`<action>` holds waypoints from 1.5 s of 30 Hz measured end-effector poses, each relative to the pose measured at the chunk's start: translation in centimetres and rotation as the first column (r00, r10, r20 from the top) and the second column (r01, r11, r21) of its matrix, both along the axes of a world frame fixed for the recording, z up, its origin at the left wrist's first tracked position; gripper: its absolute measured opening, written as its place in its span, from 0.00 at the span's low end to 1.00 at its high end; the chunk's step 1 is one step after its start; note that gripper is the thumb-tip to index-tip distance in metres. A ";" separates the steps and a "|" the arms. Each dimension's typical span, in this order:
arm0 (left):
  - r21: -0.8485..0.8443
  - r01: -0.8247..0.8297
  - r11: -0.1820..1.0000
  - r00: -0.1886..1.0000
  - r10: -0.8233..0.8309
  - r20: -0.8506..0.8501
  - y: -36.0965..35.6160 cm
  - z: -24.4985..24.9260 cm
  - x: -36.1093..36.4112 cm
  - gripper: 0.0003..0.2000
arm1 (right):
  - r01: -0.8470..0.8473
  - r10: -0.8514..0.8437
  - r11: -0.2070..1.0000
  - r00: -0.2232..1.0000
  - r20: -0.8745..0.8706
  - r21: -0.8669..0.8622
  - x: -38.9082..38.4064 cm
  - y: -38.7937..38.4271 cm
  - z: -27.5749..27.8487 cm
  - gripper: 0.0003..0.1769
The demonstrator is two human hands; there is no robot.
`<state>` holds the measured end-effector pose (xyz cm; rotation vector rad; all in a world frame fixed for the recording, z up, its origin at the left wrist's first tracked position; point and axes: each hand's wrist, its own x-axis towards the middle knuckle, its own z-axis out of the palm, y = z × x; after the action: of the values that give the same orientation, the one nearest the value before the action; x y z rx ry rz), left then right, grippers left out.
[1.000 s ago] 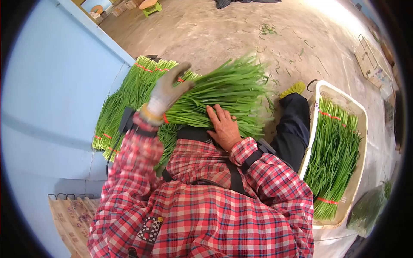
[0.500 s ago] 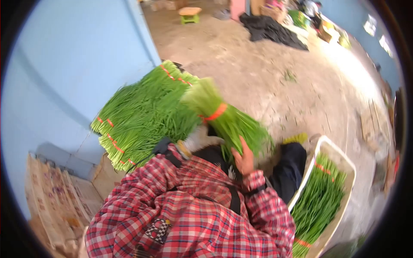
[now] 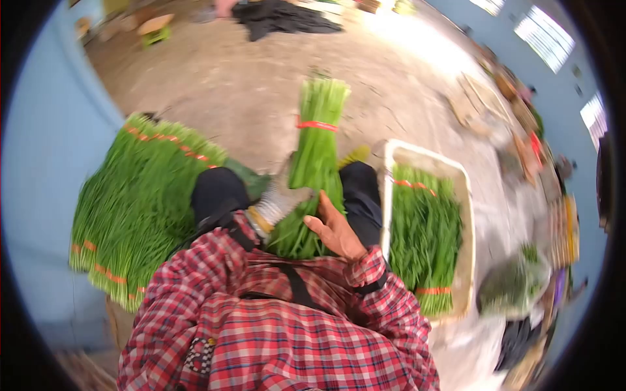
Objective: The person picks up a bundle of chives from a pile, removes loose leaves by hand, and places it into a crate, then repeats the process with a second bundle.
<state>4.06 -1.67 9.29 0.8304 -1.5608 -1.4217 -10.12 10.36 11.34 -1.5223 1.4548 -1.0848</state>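
Observation:
A bunch of garlic chives [image 3: 317,150], bound near its pale stem ends with an orange-red band, stands upright before my body between my knees. My left hand [image 3: 287,197], in a grey glove, closes around its left side, thumb across the front. My bare right hand [image 3: 337,229] lies against the leaves from the lower right, thumb spread away from the fingers. Left of my leg is a broad pile of banded chives [image 3: 140,195]. On the right, a white crate [image 3: 464,247] holds more banded chives [image 3: 425,231].
A blue wall [image 3: 39,163] rises at the left. Black cloth [image 3: 280,18] and a small stool [image 3: 156,28] lie far ahead on the concrete floor. At the right are a plastic bag of greens [image 3: 515,283] and stacked items along the wall.
The view has swung right. The bunch has gone from tilted to upright and sits closer to my body. My gloved left hand now shows on it, and my right thumb has spread.

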 end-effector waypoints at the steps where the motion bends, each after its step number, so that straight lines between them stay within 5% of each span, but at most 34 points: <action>1: -0.029 0.024 0.999 0.999 -0.023 0.034 -0.4 -1.1 -0.2 0.47 | 0.013 -0.004 0.997 0.994 -0.111 0.079 -1.3 0.8 2.6 0.35; 3: -0.168 0.121 0.978 0.992 -0.111 0.066 -0.6 0.4 -0.9 0.44 | -0.012 -0.001 0.999 0.950 -0.313 -0.038 -4.5 2.4 5.9 0.25; 4: -0.120 0.186 0.975 0.982 -0.190 -0.022 -0.3 0.8 -1.4 0.42 | 0.006 -0.092 0.989 0.805 -0.586 -0.147 -5.5 3.4 7.5 0.17; 6: -0.053 0.276 0.960 0.954 -0.281 -0.105 0.2 3.0 -3.1 0.40 | 0.132 -0.226 0.974 0.604 -0.765 -0.184 -6.1 5.2 13.4 0.15; 8: -0.564 0.290 0.773 0.925 -0.075 0.373 0.1 6.7 -4.6 0.36 | 0.025 -0.343 0.928 0.450 -0.824 -0.372 -7.4 5.4 17.7 0.32; 10: -0.634 0.362 0.684 0.915 -0.129 0.383 0.4 8.8 -6.2 0.34 | -0.086 -0.335 0.933 0.141 -0.932 -0.349 -8.5 4.7 18.7 0.47; 12: -0.697 0.424 0.579 0.901 -0.189 0.391 1.2 10.6 -7.7 0.32 | -0.087 -0.283 0.954 0.060 -0.957 -0.288 -10.6 4.0 16.2 0.48; 14: -0.851 0.477 0.218 0.870 0.019 0.493 2.0 12.3 -9.3 0.28 | -0.188 -0.306 0.940 -0.090 -0.948 -0.286 -13.0 3.5 14.5 0.48; 15: -0.853 0.477 0.213 0.872 0.007 0.489 2.0 12.5 -10.1 0.28 | -0.177 -0.304 0.942 -0.097 -0.948 -0.284 -13.8 4.2 14.2 0.48; 17: -0.854 0.519 -0.023 0.852 0.094 0.515 2.4 14.2 -11.8 0.26 | 0.030 -0.055 0.998 0.403 -0.914 -0.047 -15.0 5.8 14.9 0.49; 18: -0.688 0.723 0.060 0.668 0.191 0.719 3.1 15.6 -12.7 0.34 | 0.043 -0.060 0.998 0.399 -0.915 -0.047 -15.4 6.6 15.2 0.49; 19: -0.688 0.723 0.053 0.670 0.184 0.719 3.3 15.8 -14.0 0.34 | 0.084 -0.203 0.979 0.349 -0.915 -0.185 -15.7 7.5 15.4 0.49; 21: -0.893 0.372 -0.255 0.923 0.202 0.327 3.0 15.9 -16.6 0.33 | 0.142 -0.470 0.882 0.234 -0.851 -0.449 -16.3 9.4 15.6 0.49; 22: -0.898 0.258 -0.357 0.952 0.253 0.173 3.6 16.9 -17.2 0.32 | 0.173 -0.554 0.830 0.141 -0.821 -0.531 -17.0 10.4 15.7 0.49; 26: -0.973 0.188 -0.135 0.970 0.181 0.163 5.0 16.3 -15.4 0.30 | 0.430 -0.648 0.694 0.024 -0.761 -0.577 -20.4 15.2 12.4 0.49; 28: -0.946 0.323 -0.019 0.931 0.187 0.314 4.1 13.3 -13.9 0.30 | 0.562 -0.668 0.642 0.078 -0.740 -0.521 -21.2 17.4 8.3 0.46; 32: -0.711 0.636 0.301 0.711 0.131 0.691 1.5 7.0 -10.0 0.30 | 0.834 -0.594 0.529 0.231 -0.771 -0.157 -22.9 22.9 -2.3 0.50; 34: -0.575 0.722 0.385 0.605 0.053 0.795 0.9 3.2 -8.0 0.29 | 0.908 -0.423 0.376 0.343 -0.839 0.182 -23.2 25.1 -7.9 0.53; 36: -0.452 0.739 0.500 0.531 -0.020 0.847 1.3 1.9 -7.0 0.27 | 0.924 -0.434 0.338 0.320 -0.842 0.178 -23.8 26.4 -11.2 0.54; 43: -0.253 0.724 0.642 0.501 -0.237 0.832 1.4 -1.5 -4.8 0.24 | 0.918 -0.369 0.312 0.355 -0.859 0.246 -25.0 26.2 -7.0 0.52; 45: -0.277 0.715 0.642 0.530 -0.238 0.814 1.3 -1.6 -5.0 0.23 | 0.865 -0.185 0.183 0.496 -0.848 0.467 -25.4 24.6 -3.3 0.52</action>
<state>-0.95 -0.32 7.67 0.5541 -2.8953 -0.8202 -35.48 34.93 8.09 -0.3989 2.6632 0.1452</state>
